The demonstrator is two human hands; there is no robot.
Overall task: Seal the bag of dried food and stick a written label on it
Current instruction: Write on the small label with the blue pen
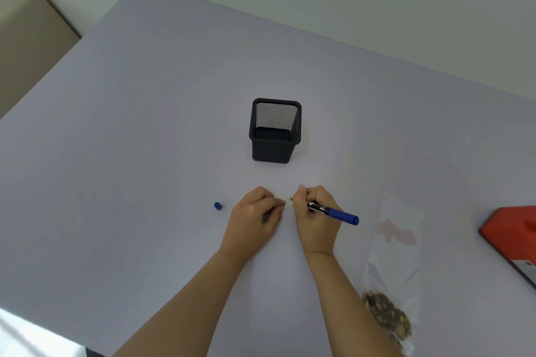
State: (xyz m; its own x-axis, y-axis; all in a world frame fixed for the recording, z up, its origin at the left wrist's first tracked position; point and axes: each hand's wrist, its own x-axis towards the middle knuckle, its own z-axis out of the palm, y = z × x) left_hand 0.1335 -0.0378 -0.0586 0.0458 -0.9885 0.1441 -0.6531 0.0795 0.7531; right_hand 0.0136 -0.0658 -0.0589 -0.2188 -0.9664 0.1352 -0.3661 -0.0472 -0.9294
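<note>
A small white label point(288, 202) lies on the table between my hands. My left hand point(255, 216) pinches its left end with curled fingers. My right hand point(314, 211) grips a blue marker point(336, 213) whose tip is at the label, hidden by my fingers; the blue barrel end points right. The marker's blue cap point(217, 206) stands on the table left of my left hand. The clear bag point(397, 255) lies flat to the right, with brown dried food point(387, 314) bunched at its near end.
A black mesh pen holder point(275, 130) stands behind my hands, with nothing visible inside. A red device point(513, 236) sits at the table's right edge. The lilac table point(145, 124) meets a pale wall behind. A beige cushion point(26, 32) lies beyond the left edge.
</note>
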